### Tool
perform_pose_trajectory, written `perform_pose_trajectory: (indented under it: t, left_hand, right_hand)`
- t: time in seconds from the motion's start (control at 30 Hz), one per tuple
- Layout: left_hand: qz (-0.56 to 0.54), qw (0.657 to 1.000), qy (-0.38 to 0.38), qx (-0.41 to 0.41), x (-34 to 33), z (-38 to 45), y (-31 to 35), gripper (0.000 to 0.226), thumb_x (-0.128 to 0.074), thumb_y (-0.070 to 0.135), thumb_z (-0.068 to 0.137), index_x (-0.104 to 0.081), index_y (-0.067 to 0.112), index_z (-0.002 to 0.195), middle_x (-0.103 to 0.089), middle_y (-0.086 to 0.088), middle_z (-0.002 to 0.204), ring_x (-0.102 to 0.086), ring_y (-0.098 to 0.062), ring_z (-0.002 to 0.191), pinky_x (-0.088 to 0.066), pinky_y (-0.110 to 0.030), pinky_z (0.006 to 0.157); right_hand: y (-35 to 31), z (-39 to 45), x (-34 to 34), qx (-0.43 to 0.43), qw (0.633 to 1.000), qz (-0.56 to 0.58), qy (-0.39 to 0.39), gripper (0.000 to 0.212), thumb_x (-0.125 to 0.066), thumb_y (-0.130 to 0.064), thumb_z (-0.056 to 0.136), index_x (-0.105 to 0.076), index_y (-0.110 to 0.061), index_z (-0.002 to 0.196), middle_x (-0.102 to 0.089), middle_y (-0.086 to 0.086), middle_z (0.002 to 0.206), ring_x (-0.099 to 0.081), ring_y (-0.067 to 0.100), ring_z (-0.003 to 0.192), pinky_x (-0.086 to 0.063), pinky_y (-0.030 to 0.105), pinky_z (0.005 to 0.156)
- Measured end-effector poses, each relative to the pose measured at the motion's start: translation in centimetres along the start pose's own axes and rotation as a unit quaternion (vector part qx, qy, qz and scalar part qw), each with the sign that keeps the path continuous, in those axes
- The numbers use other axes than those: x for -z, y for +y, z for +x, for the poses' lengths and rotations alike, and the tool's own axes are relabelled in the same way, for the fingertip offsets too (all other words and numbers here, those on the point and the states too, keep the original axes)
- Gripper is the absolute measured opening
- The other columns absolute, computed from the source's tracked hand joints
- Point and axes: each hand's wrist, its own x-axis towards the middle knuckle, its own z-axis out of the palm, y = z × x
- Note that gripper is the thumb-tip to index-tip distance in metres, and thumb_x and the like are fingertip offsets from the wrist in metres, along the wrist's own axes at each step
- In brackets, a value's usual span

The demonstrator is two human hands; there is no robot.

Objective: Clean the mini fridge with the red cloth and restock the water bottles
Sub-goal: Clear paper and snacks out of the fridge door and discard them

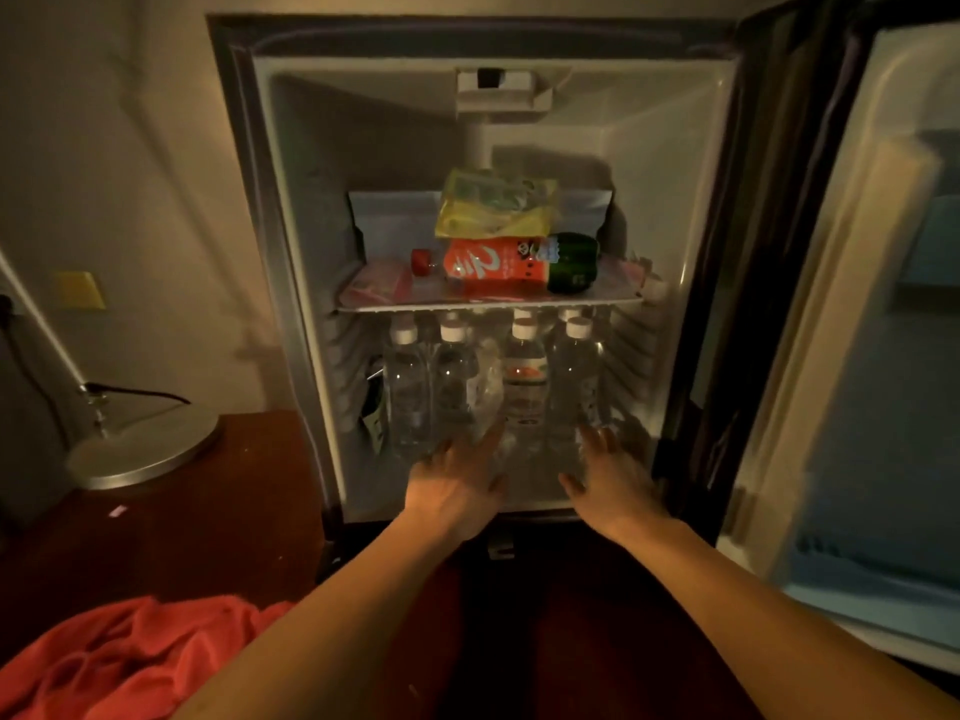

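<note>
The mini fridge stands open in front of me. Several clear water bottles with white caps stand upright on its floor, under the shelf. My left hand reaches in with fingers straight, its fingertips against the base of the middle bottles. My right hand is spread open at the foot of the right-hand bottle. Neither hand grips anything. The red cloth lies crumpled at the lower left, outside the fridge.
On the shelf lie an orange-labelled green bottle and a yellow packet. The fridge door is swung open on the right. A lamp's round metal base stands on the dark wooden surface at the left.
</note>
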Motion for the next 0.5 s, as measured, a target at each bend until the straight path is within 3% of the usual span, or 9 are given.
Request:
perform_pose_trajectory:
  t: [0.07, 0.13, 0.23, 0.33, 0.5]
  left_hand:
    - [0.015, 0.999, 0.032, 0.007, -0.7, 1.3, 0.4, 0.074, -0.044, 0.049, 0.094, 0.004, 0.047, 0.151, -0.044, -0.007, 0.145, -0.052, -0.031, 0.125, -0.046, -0.042, 0.094]
    - [0.022, 0.999, 0.041, 0.025, -1.2, 2.2, 0.8, 0.062, -0.044, 0.048, 0.095, -0.018, 0.038, 0.15, -0.05, -0.006, 0.14, -0.056, -0.031, 0.12, -0.045, -0.041, 0.091]
    - [0.029, 0.998, 0.038, 0.049, -1.5, 2.3, 1.1, 0.037, -0.045, 0.043, 0.096, -0.051, 0.021, 0.125, -0.058, -0.004, 0.129, -0.06, -0.029, 0.113, -0.045, -0.039, 0.087]
    - [0.026, 0.998, 0.029, 0.056, -1.1, 1.7, 0.8, 0.031, -0.046, 0.041, 0.098, -0.057, 0.017, 0.115, -0.059, -0.005, 0.123, -0.061, -0.029, 0.11, -0.046, -0.038, 0.084]
    - [-0.023, 0.999, 0.023, 0.026, 0.0, -0.3, 0.4, 0.016, -0.047, 0.026, 0.098, -0.054, 0.015, 0.108, -0.058, -0.011, 0.116, -0.059, -0.034, 0.105, -0.043, -0.038, 0.077]
  right_hand:
    - [0.4, 0.5, -0.8, -0.007, 1.0, -0.006, 0.014, 0.062, -0.055, -0.038, 0.093, -0.023, -0.024, 0.144, -0.038, 0.007, 0.145, -0.051, 0.029, 0.122, -0.054, 0.041, 0.085]
    - [0.8, 0.7, -1.3, -0.002, 0.999, -0.019, 0.026, 0.054, -0.052, -0.032, 0.094, -0.027, -0.021, 0.141, -0.044, 0.007, 0.138, -0.055, 0.026, 0.117, -0.052, 0.034, 0.073]
    - [1.2, 1.0, -1.7, 0.032, 0.998, -0.034, 0.042, 0.038, -0.047, -0.026, 0.096, -0.038, -0.018, 0.131, -0.049, 0.007, 0.13, -0.055, 0.023, 0.113, -0.047, 0.028, 0.071]
    - [1.1, 0.7, -1.2, 0.046, 0.997, -0.041, 0.051, 0.024, -0.05, -0.021, 0.095, -0.052, -0.017, 0.119, -0.054, 0.006, 0.122, -0.058, 0.021, 0.106, -0.042, 0.025, 0.072]
    - [0.3, -1.0, -0.2, 0.046, 0.997, -0.038, 0.05, 0.026, -0.05, -0.013, 0.093, -0.055, -0.017, 0.118, -0.057, 0.005, 0.116, -0.058, 0.021, 0.104, -0.048, 0.028, 0.079]
